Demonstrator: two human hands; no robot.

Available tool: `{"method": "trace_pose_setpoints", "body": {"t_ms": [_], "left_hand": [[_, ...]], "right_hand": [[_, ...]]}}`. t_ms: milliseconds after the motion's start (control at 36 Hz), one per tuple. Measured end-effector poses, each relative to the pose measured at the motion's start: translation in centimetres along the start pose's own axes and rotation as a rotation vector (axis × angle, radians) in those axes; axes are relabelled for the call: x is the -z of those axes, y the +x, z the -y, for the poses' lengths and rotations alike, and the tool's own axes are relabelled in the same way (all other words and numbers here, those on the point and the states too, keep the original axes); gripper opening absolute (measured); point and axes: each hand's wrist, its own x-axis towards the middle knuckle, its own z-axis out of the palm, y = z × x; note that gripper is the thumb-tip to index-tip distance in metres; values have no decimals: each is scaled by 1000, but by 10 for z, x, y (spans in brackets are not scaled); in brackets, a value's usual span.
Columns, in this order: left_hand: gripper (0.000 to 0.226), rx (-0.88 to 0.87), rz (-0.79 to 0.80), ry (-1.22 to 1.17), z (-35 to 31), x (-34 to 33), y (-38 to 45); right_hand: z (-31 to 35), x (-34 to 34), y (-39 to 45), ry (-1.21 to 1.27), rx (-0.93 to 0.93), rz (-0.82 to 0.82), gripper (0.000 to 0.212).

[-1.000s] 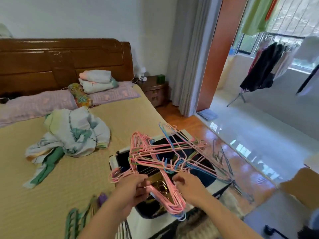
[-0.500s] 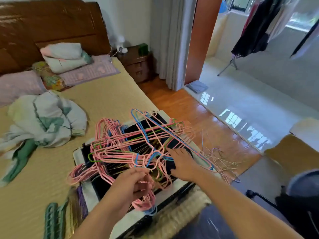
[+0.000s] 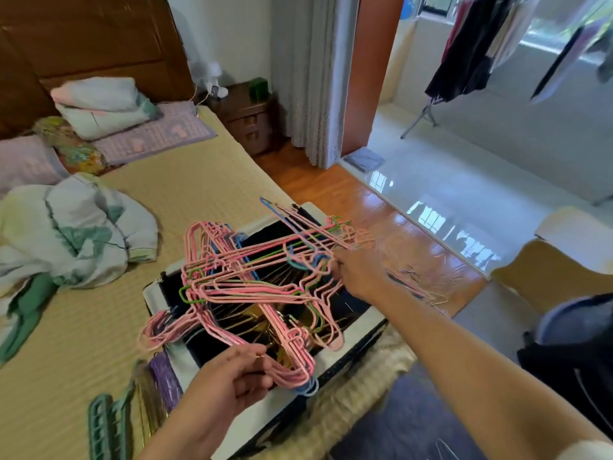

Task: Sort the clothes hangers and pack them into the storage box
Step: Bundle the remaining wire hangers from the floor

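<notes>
Hangers (image 3: 252, 287), a tangled bundle of thin wire ones, mostly pink with some green and blue, sit mid-frame over the open storage box (image 3: 361, 322), which rests on the bed (image 3: 99, 327) at its right edge.

Left of frame: a rumpled quilt (image 3: 76, 227) on the bed, and at lower left green plastic hangers (image 3: 106, 426) and purple hangers (image 3: 164, 376), apparently sorted piles lying apart from the bundle.

Lower centre: left hand (image 3: 229, 386), fingers curled, grip closed on the hook end of the pink bundle where the hooks stack together.

Centre: gold-coloured hangers show inside the box under the bundle; count unclear.

Right of centre: right hand (image 3: 356, 273) reaches to the far shoulder end of the bundle. Fingers seem pinched on the wires there, blurred, so the exact hold can't be told. Loose thin wire hangers (image 3: 414, 283) lie on the wood floor just beyond the box.

Handling, as a judgement: light as a bundle, each wire springy and bendable, the coating probably a bit slick. Hooks and notches snag one another, so pulling one likely drags neighbours. Best hold is the stacked hooks, second hand steadying the shoulders, keeping the lot flat and aligned for lowering into the box.
</notes>
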Motion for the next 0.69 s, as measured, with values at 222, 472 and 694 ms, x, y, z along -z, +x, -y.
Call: {"method": "trace_pose_setpoints", "body": {"t_ms": [222,472,694], "left_hand": [[22,-131,332,8,2,-46,-11],[31,-329,647,347,51,-154,-37],[76,-179,825,512,151,-261,-5]], "right_hand": [[-25,86,-91,430,-175,-262,25],[-89,65,-254,910,-505,-392,31],[-104,-54,-334,1173,-673,-310,30]]}}
